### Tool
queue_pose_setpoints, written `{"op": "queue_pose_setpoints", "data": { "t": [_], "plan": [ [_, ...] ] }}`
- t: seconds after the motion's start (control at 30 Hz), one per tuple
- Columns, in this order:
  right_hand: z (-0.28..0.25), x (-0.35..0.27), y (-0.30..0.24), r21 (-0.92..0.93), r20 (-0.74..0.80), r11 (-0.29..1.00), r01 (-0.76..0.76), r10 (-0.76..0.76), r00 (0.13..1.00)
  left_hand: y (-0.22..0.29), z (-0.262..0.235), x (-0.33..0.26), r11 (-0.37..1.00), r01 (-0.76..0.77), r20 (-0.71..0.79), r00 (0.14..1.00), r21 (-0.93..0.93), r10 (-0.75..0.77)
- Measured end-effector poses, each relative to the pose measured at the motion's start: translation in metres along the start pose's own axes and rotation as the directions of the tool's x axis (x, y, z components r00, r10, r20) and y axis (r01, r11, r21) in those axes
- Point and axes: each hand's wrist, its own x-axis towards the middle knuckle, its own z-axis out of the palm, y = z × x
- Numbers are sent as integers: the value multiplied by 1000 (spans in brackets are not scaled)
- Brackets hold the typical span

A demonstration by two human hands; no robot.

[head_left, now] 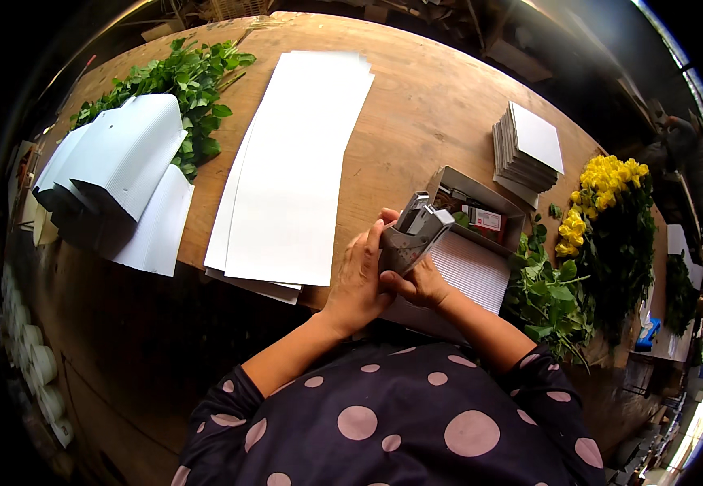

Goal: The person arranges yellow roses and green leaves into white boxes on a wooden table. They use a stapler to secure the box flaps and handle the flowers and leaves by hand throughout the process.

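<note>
A grey metal stapler (412, 236) is raised in front of me, above the table's near edge. My left hand (361, 274) wraps its left side, fingers closed against the body. Below it my right hand (422, 283) closes round the lower part, which the hands mostly hide. Just beyond the stapler is an open cardboard box (516, 231) with small cartons and loose bits in it. A ribbed corrugated sheet (474, 269) lies under my right forearm. Left of my hands, long white cardboard sheets (295, 178) lie in an overlapping stack.
Folded white corrugated pieces (129, 150) rest at the left edge, beside leafy green stems (193, 77). A stack of square cards (537, 138) stands at the back right. Yellow roses (610, 182) and cut foliage (550, 296) lie along the right side of the wooden table (416, 89).
</note>
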Motion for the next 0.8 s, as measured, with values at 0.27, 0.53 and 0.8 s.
{"op": "queue_pose_setpoints", "data": {
  "t": [0.27, 0.53, 0.8],
  "plan": [
    [5, 2, 1, 174, -136, 980, -98, 123, 983, -61, -37, -27, 864, 480, 410, 826, -152, -387],
    [5, 2, 2, 255, -167, 961, -103, 148, 975, -40, -80, -13, 862, 504, 856, 468, -54, -220],
    [3, 5, -2, 297, -165, 948, -119, 174, 971, -62, -73, 18, 963, 242, 921, 338, 116, -196]
  ]
}}
